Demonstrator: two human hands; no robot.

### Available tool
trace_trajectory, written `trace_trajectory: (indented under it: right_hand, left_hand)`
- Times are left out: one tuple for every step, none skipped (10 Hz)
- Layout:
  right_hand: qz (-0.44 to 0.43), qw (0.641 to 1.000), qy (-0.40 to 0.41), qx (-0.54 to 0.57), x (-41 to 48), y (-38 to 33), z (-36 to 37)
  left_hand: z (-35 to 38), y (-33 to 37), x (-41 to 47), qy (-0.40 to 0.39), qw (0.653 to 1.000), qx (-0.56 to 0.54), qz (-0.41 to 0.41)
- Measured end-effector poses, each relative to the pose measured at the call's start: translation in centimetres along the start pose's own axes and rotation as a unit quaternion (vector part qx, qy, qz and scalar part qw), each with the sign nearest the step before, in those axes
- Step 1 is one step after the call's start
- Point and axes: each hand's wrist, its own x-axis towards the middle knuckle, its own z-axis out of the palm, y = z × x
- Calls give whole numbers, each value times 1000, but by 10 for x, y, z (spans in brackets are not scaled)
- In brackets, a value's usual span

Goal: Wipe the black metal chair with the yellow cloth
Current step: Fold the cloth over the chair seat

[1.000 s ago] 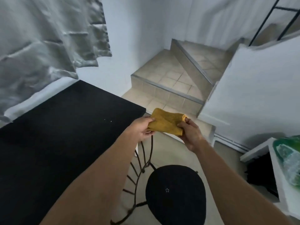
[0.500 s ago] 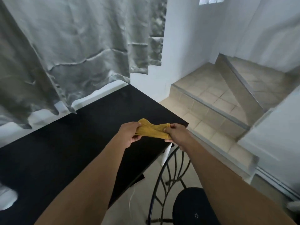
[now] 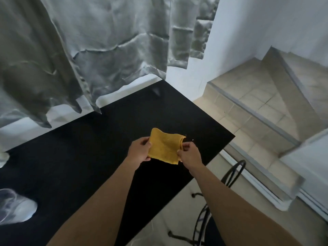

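1. A pale curtain point(image 3: 88, 50) hangs over the far left edge of the black counter point(image 3: 88, 148).
2. The left hand point(image 3: 140, 151) is above the counter's middle, its fingers pinching the yellow cloth's left edge.
3. The yellow cloth point(image 3: 164, 148), bunched half a second ago, now hangs spread flat above the counter. It looks readied, with wiping not yet begun.
4. The right hand point(image 3: 190, 155) has its fingers pinching the cloth's right edge.
5. The black metal chair point(image 3: 232, 172) stands just off the counter's right edge, untouched. Open floor and tiled steps point(image 3: 257, 96) lie beyond.
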Motion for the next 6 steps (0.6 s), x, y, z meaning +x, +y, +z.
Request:
trace_trajectory:
  right_hand:
    - [85, 996, 4, -27, -4, 32, 19]
    - [136, 990, -18, -36, -8, 53, 32]
    - [139, 989, -29, -42, -7, 56, 38]
    - [132, 989, -37, -54, -6, 52, 43]
    - [125, 988, -49, -77, -7, 54, 44]
    - [116, 988, -57, -90, -11, 56, 43]
  left_hand:
    - [5, -34, 10, -2, 995, 95, -27]
    - [9, -63, 11, -6, 983, 177, -40]
    - [6, -77, 14, 5, 970, 240, -34]
    - [0, -80, 15, 11, 957, 288, -23]
    - [-3, -85, 16, -5, 947, 320, -25]
    - [-6, -86, 16, -10, 935, 354, 4]
